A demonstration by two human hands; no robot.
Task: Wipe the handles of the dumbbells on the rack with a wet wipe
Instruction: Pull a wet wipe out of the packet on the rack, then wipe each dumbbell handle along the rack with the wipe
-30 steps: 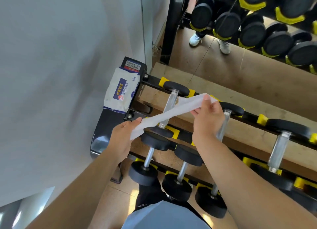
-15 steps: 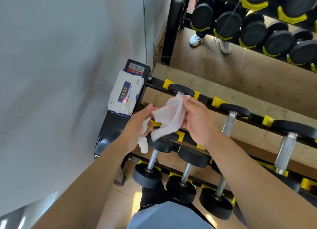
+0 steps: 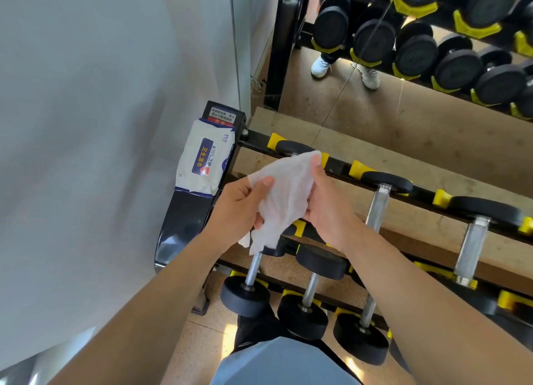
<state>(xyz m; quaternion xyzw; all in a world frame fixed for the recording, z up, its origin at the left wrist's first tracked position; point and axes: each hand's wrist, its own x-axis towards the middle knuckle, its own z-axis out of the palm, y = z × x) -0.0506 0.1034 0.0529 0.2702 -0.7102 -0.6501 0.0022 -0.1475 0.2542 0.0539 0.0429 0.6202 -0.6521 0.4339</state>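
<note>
Near the centre of the frame both hands hold one white wet wipe (image 3: 284,194) above the dumbbell rack (image 3: 340,165). The left hand (image 3: 239,208) pinches the wipe's left edge, thumb pressed on top and the other fingers curled beneath the cloth. The right hand (image 3: 328,203) grips the wipe's right side, its fingers curled behind the sheet and one fingertip showing at the upper corner. The wipe is spread loosely between them, its lower end hanging crumpled just above a small dumbbell (image 3: 251,286) on the lower tier.

The wipe touches no handle. A chrome dumbbell handle (image 3: 379,208) on the upper tier stands just right of the right hand, and another handle (image 3: 473,246) lies farther right. At the left centre of the frame a pack of wet wipes (image 3: 204,159) rests on the rack's black end plate (image 3: 184,223). A mirror (image 3: 403,102) in the upper right reflects more dumbbells and a pair of white shoes.
</note>
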